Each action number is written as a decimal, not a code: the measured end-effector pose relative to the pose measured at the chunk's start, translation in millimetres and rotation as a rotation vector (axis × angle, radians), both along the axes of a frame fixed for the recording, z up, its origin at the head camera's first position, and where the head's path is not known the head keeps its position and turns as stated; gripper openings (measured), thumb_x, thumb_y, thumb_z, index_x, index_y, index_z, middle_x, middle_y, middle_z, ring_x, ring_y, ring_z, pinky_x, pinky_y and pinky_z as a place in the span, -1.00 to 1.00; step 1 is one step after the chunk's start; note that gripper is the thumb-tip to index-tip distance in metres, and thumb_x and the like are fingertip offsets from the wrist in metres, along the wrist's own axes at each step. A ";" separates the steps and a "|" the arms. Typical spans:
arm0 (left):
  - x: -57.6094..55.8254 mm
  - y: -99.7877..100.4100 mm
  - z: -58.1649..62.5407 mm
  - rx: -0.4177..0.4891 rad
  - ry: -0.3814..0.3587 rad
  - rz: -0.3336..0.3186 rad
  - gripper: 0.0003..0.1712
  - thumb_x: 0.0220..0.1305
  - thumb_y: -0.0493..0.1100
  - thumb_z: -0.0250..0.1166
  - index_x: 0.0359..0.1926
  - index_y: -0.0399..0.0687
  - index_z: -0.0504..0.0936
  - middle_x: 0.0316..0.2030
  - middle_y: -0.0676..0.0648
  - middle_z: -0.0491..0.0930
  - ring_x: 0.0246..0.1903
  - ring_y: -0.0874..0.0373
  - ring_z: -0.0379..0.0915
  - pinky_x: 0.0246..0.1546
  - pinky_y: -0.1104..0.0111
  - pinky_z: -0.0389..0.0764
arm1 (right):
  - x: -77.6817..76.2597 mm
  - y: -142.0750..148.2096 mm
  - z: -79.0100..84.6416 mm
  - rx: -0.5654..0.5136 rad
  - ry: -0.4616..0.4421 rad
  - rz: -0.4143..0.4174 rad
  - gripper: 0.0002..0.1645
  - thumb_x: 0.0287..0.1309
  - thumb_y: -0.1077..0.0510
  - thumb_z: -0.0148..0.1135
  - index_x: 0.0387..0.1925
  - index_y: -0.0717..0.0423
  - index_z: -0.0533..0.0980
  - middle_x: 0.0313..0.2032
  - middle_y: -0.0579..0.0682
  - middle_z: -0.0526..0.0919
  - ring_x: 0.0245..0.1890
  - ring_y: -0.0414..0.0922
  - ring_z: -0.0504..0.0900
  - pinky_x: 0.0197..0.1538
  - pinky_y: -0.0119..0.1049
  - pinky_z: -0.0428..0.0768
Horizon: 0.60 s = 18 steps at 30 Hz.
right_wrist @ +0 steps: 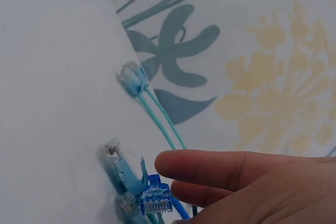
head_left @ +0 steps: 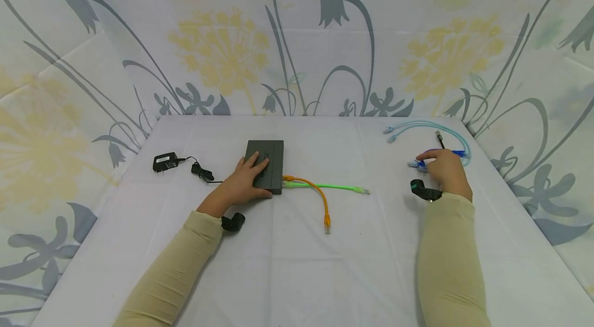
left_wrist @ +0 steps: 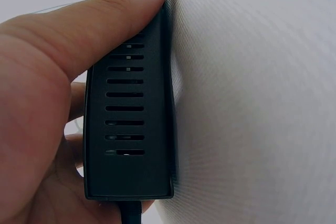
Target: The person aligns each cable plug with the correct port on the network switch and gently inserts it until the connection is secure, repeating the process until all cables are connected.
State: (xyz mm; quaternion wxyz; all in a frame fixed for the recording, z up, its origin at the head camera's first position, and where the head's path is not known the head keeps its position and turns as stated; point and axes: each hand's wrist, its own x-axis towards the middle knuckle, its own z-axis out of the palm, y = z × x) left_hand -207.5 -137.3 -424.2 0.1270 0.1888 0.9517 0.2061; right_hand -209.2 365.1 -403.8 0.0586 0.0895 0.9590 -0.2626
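A dark grey network box [head_left: 271,162] lies on the white table. My left hand [head_left: 243,180] grips its near left corner, fingers over the top and thumb [left_wrist: 118,17] against the slotted side. Plugged into its right side are an orange network cable [head_left: 322,197] and a green one [head_left: 334,187]. My right hand [head_left: 447,169] is among the cables at the right. In the right wrist view, its fingers are beside a blue network plug [right_wrist: 156,200], close to a light blue plug [right_wrist: 122,169]. The thumb is hidden, so I cannot tell whether the fingers pinch the blue cable.
Left of the box lies a black power adapter [head_left: 165,162] with a bundled cord [head_left: 202,172] leading to the box. Light blue cables [head_left: 436,123] curve behind my right hand, near a black cable's plug [head_left: 439,136]. A flower-patterned cloth [head_left: 297,33] stands behind the table.
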 end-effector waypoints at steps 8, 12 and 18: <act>-1.2 -0.1 -0.5 -0.005 0.003 -0.004 0.13 0.11 0.26 0.38 0.54 0.07 -0.01 0.55 -0.20 -0.30 0.46 -0.44 -0.42 0.32 -0.25 0.13 | 0.5 2.2 -5.8 -0.018 -0.004 -0.002 -0.34 0.05 0.39 -0.25 0.11 0.07 0.57 0.35 0.36 0.27 0.26 0.26 0.27 0.04 0.09 0.31; -1.1 -0.1 -0.6 -0.004 0.002 -0.003 0.13 0.11 0.27 0.38 0.54 0.08 -0.02 0.55 -0.19 -0.30 0.46 -0.43 -0.42 0.32 -0.25 0.14 | 0.3 3.4 -7.5 -0.015 0.009 0.002 -0.42 0.09 0.35 -0.16 0.09 0.07 0.58 0.32 0.36 0.32 0.31 0.32 0.25 0.11 0.12 0.33; -1.1 -0.6 -1.5 -0.003 0.001 -0.003 0.13 0.11 0.27 0.37 0.54 0.08 -0.03 0.55 -0.18 -0.30 0.47 -0.41 -0.43 0.32 -0.25 0.14 | -0.9 4.2 -10.5 -0.007 0.051 -0.001 -0.54 0.21 0.26 -0.07 0.08 0.05 0.58 0.16 0.33 0.50 0.14 0.27 0.40 0.05 0.14 0.39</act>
